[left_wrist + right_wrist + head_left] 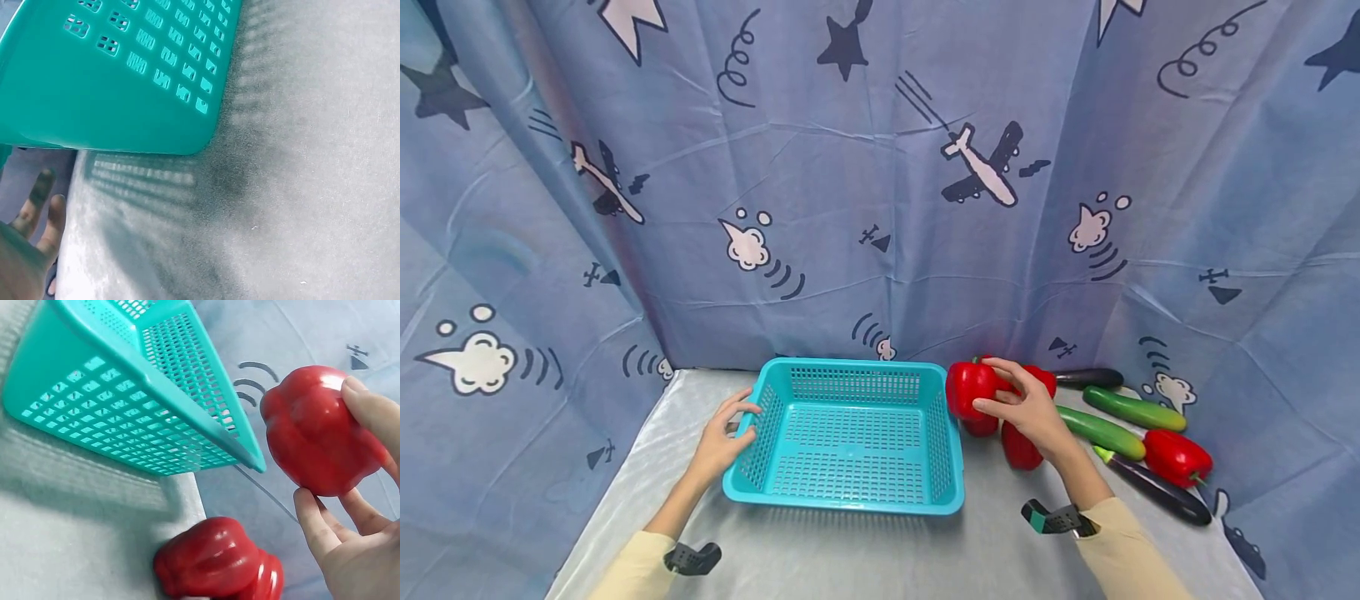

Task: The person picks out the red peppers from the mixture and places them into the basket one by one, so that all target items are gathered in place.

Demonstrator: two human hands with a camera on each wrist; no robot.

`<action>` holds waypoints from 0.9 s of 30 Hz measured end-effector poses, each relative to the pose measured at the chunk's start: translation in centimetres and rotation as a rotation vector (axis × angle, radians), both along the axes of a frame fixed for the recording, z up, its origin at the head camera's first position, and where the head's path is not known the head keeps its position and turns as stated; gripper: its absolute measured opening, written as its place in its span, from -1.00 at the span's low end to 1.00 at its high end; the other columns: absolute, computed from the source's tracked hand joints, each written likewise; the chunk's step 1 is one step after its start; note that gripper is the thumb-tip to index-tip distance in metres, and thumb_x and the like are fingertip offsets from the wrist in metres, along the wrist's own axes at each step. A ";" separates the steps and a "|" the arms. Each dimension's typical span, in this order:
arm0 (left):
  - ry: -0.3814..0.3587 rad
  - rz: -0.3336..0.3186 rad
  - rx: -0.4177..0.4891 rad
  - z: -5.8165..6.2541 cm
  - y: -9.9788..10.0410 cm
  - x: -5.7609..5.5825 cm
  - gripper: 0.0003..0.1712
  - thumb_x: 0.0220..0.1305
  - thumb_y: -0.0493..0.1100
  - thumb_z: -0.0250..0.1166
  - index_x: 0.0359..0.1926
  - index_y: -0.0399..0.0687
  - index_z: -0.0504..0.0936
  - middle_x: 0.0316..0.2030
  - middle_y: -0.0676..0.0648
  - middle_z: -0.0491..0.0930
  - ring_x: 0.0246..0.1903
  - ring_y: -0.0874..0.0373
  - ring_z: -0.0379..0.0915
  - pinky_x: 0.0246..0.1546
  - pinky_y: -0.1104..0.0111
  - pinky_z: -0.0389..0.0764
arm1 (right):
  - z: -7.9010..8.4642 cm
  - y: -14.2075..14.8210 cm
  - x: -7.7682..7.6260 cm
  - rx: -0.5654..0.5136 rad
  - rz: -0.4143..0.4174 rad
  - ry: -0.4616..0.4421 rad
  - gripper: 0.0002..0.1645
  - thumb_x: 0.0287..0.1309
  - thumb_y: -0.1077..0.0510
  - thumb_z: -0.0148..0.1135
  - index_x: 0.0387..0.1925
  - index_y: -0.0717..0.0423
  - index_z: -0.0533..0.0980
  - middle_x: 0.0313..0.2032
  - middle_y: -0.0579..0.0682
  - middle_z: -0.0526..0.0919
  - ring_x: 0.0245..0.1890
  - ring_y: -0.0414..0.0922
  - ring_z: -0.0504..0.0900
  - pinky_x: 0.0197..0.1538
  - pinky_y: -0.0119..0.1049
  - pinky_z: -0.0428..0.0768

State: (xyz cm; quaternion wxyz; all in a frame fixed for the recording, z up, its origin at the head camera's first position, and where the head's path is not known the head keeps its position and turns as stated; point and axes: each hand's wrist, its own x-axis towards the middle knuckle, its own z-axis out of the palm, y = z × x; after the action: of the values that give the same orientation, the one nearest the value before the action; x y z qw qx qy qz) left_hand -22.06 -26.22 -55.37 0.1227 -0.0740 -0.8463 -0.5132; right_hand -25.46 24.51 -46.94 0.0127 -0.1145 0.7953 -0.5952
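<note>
Two cucumbers [1135, 408] right of held pepper [970, 388]

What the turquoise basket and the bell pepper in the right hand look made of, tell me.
Turquoise basket: probably moulded plastic, softly glossy, judging by its even colour and regular perforations. Red bell pepper: smooth, shiny skin with bright highlights; real vegetable or plastic replica, I can't tell.

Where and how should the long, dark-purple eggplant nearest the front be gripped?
The eggplant is probably best gripped around its middle, across its narrow width, coming from above and the near side: it is long and slender, and a long green cucumber and a glossy red bell pepper crowd its far side.
</note>
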 end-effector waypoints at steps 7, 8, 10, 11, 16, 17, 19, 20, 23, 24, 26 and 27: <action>0.012 0.002 -0.010 -0.1 0.0 -0.2 -0.65 0.17 -0.50 0.28 0.00 -0.26 0.64 0.43 -0.28 0.26 0.11 -0.27 0.49 -0.05 0.08 0.59 | 0.1 -1.6 -1.1 -0.012 0.022 -0.036 -0.11 0.12 0.10 0.53 0.42 0.02 0.29 0.36 0.23 0.31 0.19 0.33 0.50 0.04 0.11 0.59; 0.006 0.001 -0.006 -0.1 0.0 -0.2 -0.65 0.17 -0.50 0.28 0.01 -0.27 0.64 0.43 -0.28 0.25 0.09 -0.27 0.50 -0.06 0.09 0.60 | 0.1 -1.9 -1.1 -0.013 0.023 -0.041 -0.12 0.12 0.10 0.53 0.41 0.02 0.29 0.35 0.22 0.32 0.18 0.32 0.51 0.04 0.10 0.59; -0.004 0.003 0.001 -0.1 0.0 -0.2 -0.65 0.18 -0.50 0.28 0.01 -0.25 0.64 0.44 -0.26 0.25 0.06 -0.26 0.53 -0.07 0.15 0.61 | 0.2 -2.4 -1.3 -0.021 0.038 -0.043 -0.13 0.13 0.11 0.52 0.40 0.04 0.29 0.34 0.23 0.33 0.16 0.31 0.54 0.04 0.09 0.60; -0.008 0.005 0.008 -0.1 0.0 -0.2 -0.65 0.18 -0.50 0.28 0.00 -0.25 0.64 0.44 -0.26 0.25 0.04 -0.25 0.54 -0.08 0.17 0.61 | 0.2 -2.7 -1.4 -0.028 0.050 -0.040 -0.14 0.14 0.12 0.51 0.40 0.05 0.29 0.33 0.24 0.34 0.15 0.30 0.55 0.04 0.08 0.60; -0.011 0.000 0.020 -0.1 -0.1 -0.3 -0.64 0.18 -0.51 0.28 0.01 -0.27 0.64 0.44 -0.25 0.25 0.06 -0.25 0.53 -0.07 0.21 0.60 | 0.1 -3.9 -2.0 -0.031 0.091 -0.006 -0.16 0.12 0.17 0.51 0.38 0.10 0.32 0.27 0.26 0.39 0.13 0.29 0.56 0.03 0.05 0.61; -0.011 -0.002 0.021 -0.2 -0.1 -0.3 -0.64 0.18 -0.51 0.28 0.01 -0.27 0.64 0.44 -0.25 0.25 0.06 -0.25 0.53 -0.07 0.21 0.60 | 0.1 -4.1 -2.2 -0.028 0.094 -0.002 -0.17 0.11 0.17 0.52 0.37 0.10 0.34 0.27 0.26 0.40 0.13 0.29 0.56 0.02 0.05 0.61; -0.009 -0.004 0.019 -0.2 0.0 -0.3 -0.64 0.18 -0.51 0.27 0.02 -0.28 0.64 0.44 -0.25 0.24 0.05 -0.26 0.54 -0.07 0.19 0.61 | 0.1 -4.6 -2.4 -0.025 0.100 0.005 -0.16 0.09 0.17 0.54 0.37 0.10 0.36 0.27 0.25 0.41 0.14 0.30 0.55 0.00 0.04 0.62; -0.005 -0.005 0.016 -0.2 0.0 -0.3 -0.63 0.18 -0.51 0.27 0.03 -0.29 0.63 0.44 -0.26 0.24 0.04 -0.27 0.54 -0.07 0.17 0.62 | 0.1 -4.9 -2.5 -0.027 0.107 0.007 -0.16 0.08 0.18 0.54 0.37 0.11 0.37 0.28 0.26 0.42 0.14 0.31 0.55 0.00 0.05 0.62; 0.022 -0.010 0.006 -0.3 0.0 -0.3 -0.64 0.17 -0.52 0.27 0.02 -0.31 0.63 0.43 -0.30 0.25 0.13 -0.30 0.47 -0.05 0.08 0.60 | 0.1 -5.6 -2.7 -0.050 0.136 -0.006 -0.19 0.10 0.20 0.53 0.36 0.12 0.37 0.29 0.28 0.41 0.14 0.32 0.56 0.00 0.05 0.62; 0.031 -0.012 0.003 -0.3 0.0 -0.3 -0.64 0.17 -0.52 0.27 0.01 -0.32 0.63 0.43 -0.31 0.25 0.15 -0.30 0.45 -0.04 0.05 0.60 | 0.1 -5.9 -2.8 -0.056 0.140 -0.009 -0.19 0.10 0.21 0.53 0.36 0.12 0.38 0.29 0.28 0.41 0.13 0.31 0.57 0.00 0.05 0.62; 0.041 -0.010 -0.001 -0.3 0.0 -0.3 -0.65 0.16 -0.52 0.27 0.00 -0.32 0.63 0.42 -0.33 0.25 0.21 -0.30 0.39 -0.02 0.00 0.57 | 0.1 -6.4 -3.0 -0.068 0.151 -0.017 -0.21 0.11 0.21 0.52 0.35 0.12 0.38 0.29 0.27 0.42 0.12 0.29 0.58 0.01 0.05 0.62; 0.044 -0.009 -0.001 -0.3 0.0 -0.3 -0.65 0.16 -0.52 0.27 -0.01 -0.32 0.63 0.42 -0.33 0.25 0.22 -0.30 0.38 -0.01 -0.01 0.57 | 0.1 -6.6 -3.1 -0.071 0.157 -0.013 -0.22 0.12 0.22 0.52 0.35 0.12 0.38 0.28 0.28 0.42 0.12 0.29 0.58 0.01 0.05 0.62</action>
State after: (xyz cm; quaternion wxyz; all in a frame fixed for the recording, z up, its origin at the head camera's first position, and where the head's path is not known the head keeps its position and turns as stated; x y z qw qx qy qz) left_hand -22.33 -26.26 -55.68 0.1389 -0.0890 -0.8432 -0.5116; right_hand -28.54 17.86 -46.87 0.0605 -0.1727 0.7621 -0.6211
